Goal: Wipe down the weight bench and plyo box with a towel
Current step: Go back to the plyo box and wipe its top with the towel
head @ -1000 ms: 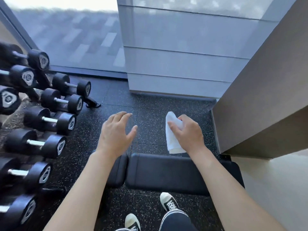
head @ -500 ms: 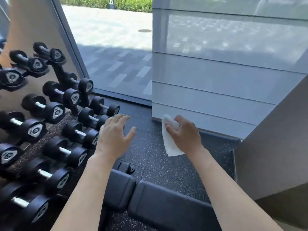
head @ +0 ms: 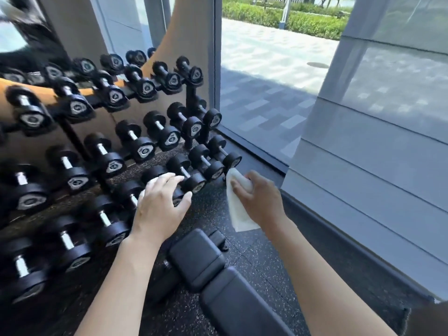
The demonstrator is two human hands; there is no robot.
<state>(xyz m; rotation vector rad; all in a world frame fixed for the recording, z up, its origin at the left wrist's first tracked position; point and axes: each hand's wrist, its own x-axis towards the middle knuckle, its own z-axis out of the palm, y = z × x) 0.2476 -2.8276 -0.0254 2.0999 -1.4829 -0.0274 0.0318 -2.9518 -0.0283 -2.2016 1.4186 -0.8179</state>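
Your right hand (head: 260, 200) has its fingers curled round a white towel (head: 238, 212), which hangs down from the grip, up in the air over the speckled floor (head: 254, 253). Your left hand (head: 160, 204) holds nothing, fingers spread and loosely bent, in front of the rack. The black weight bench (head: 218, 282) lies near, below both hands, untouched. On the left, the dumbbell rack (head: 196, 112) holds rows of black dumbbells (head: 135, 141) on its tiers. Glass window (head: 271, 88) far right.

dumbbell rack (head: 194, 98), dumbbells (head: 135, 141), speckled floor (head: 261, 258)
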